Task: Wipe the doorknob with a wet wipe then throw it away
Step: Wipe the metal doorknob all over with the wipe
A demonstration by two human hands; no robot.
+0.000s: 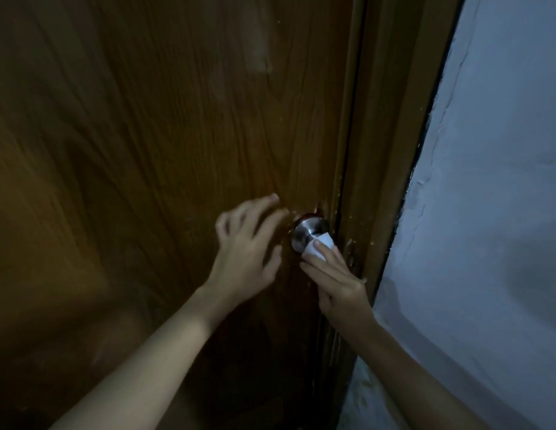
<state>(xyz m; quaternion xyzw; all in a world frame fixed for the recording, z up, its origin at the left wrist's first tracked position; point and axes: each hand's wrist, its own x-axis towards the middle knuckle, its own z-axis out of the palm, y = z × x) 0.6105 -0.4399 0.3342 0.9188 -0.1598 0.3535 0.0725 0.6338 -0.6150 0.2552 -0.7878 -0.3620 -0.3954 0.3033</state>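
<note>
Forearms, two, bare: ours, entering from the lower edge of the frame and converging toward centre-right.

Left hand point(245, 246): centre of the frame, fingers spread and loose, grasping nothing, raised just left of the knob against the door face; we cannot tell whether the fingertips touch the wood. Slightly blurred.

Right hand point(335, 282): right of centre, just below the knob, fingers closed on the wet wipe, pressing it to the knob's lower right side.

Wet wipe point(318, 245): white, folded small, held between our right fingertips and the knob, touching the metal.

Doorknob point(306, 232): round, brushed silver metal, right of centre, mounted close to the door's right edge; its left half shows bare, its lower right is covered by the wipe.

Door point(162, 135): brown wood grain, filling the left and centre.

Door frame point(391, 119): brown, running top to bottom beside the door.

Wall point(503, 181): pale, rough-surfaced, right side of the frame.
</note>
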